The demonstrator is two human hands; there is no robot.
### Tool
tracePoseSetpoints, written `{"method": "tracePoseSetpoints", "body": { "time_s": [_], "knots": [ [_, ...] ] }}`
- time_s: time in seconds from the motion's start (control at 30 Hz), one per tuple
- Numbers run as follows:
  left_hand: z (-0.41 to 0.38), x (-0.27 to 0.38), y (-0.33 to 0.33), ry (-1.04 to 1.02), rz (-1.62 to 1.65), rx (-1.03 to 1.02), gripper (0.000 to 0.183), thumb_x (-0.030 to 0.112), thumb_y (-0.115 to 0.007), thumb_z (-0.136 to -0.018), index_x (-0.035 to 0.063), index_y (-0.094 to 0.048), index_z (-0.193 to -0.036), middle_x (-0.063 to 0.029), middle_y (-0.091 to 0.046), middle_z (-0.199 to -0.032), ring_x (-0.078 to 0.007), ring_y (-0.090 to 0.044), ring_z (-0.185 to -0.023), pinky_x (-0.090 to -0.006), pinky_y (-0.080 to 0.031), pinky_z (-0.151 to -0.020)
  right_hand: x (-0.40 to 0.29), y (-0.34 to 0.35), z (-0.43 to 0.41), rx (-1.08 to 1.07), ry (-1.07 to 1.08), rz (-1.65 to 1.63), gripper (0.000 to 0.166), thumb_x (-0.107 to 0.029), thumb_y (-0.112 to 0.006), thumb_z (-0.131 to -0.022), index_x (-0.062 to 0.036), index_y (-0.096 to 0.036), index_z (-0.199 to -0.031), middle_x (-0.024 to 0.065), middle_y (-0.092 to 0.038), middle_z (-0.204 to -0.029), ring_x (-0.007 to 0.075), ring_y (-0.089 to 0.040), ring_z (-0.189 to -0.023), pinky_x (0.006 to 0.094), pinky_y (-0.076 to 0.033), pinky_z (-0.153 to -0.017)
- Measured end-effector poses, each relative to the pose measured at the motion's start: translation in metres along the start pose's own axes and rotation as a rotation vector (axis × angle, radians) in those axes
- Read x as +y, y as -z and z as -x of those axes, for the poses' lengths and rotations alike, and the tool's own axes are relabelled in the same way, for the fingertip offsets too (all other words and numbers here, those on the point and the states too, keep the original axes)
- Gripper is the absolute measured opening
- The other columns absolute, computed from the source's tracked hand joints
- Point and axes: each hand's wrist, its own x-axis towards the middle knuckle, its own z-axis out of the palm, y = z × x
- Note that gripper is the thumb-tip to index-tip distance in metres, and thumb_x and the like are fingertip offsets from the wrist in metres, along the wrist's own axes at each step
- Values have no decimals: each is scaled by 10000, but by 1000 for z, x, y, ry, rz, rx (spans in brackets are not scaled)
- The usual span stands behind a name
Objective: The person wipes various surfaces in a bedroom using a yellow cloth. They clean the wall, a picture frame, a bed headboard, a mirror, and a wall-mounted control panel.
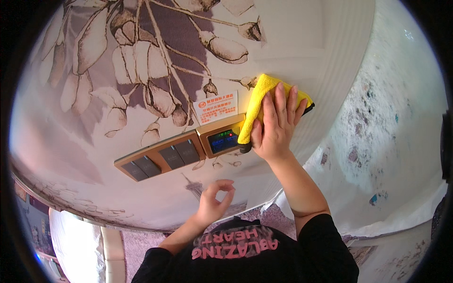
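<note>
My right hand (pixel 277 122) presses a folded yellow microfibre cloth (pixel 260 95) with black edging against the wall, fingers spread over it. The cloth's left edge touches a gold-framed thermostat panel (pixel 223 139) with a lit display. To the left of that panel sits a gold-framed row of dark rocker switches (pixel 161 155). Above the thermostat is a white notice card (pixel 216 108) with orange writing. My left hand (pixel 214 201) hangs below the switches, apart from them. Its fingers are loosely curled, with a gap near the thumb tip, and nothing shows in it.
The wall (pixel 148 201) bears a printed mural of flowers and a small tower. A pale, patterned curtain (pixel 368 141) hangs at the right. Purple carpet (pixel 138 247) lies below. At lower left is a white-covered bed (pixel 78 244) with a cream padded edge (pixel 114 254).
</note>
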Motion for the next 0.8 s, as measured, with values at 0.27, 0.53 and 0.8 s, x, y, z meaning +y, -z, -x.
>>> {"method": "tracePoseSetpoints", "body": {
  "time_s": [0.27,0.53,0.8],
  "knots": [
    [4,11,-15,-57,-35,20,305,-3,-682,-841,5,-590,-1131,-100,-672,-972,-192,-651,-913,-312,-511,-829,8,-17,140,-91,23,62,366,-248,-508,-820,-89,-633,-1125,119,-441,-1462,442,-179,-1457,709,-9,-1109],
    [-27,28,-35,-145,-124,56,330,-10,-689,-821,12,-578,-1130,-112,-647,-1029,-213,-621,-919,-321,-499,-842,19,-5,52,-69,90,27,453,-442,-516,-877,-131,-644,-1180,76,-463,-1453,410,-254,-1434,693,-4,-1117],
    [-56,29,-103,-189,-133,208,414,-37,-699,-777,13,-541,-1156,-138,-578,-1124,-240,-574,-958,-330,-485,-849,93,16,33,-43,53,92,626,-587,-431,-929,-54,-598,-1211,171,-424,-1466,457,-178,-1448,681,13,-1119]
  ]
}}
